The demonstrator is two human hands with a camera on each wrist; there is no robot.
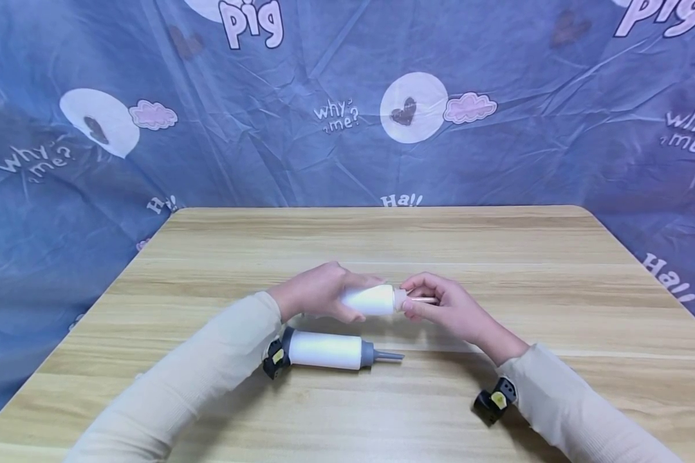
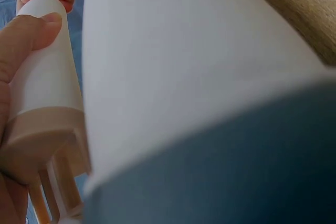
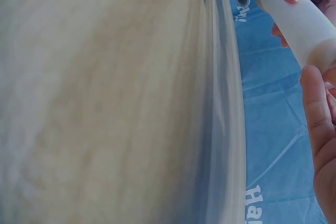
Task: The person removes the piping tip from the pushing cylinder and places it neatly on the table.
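Held level above the table is a white squeeze bottle [image 1: 370, 299] with a pale pinkish cap [image 1: 400, 299] and a thin nozzle [image 1: 424, 299]. My left hand [image 1: 321, 289] grips its body from the left, thumb along the white side. At the other end my right hand [image 1: 452, 310] pinches the cap, with the nozzle between its fingers. In the left wrist view the bottle's beige base [image 2: 44, 127] has open prongs. A second white squeeze bottle [image 1: 324, 350] with grey ends lies nearer me, its grey nozzle [image 1: 389, 355] pointing right.
The wooden table [image 1: 498, 244] extends to either side of my hands. A blue printed cloth [image 1: 301, 154] hangs behind its far edge. The grey-ended bottle lies beside my left wrist camera [image 1: 275, 359]. Another camera [image 1: 494, 402] is on my right wrist.
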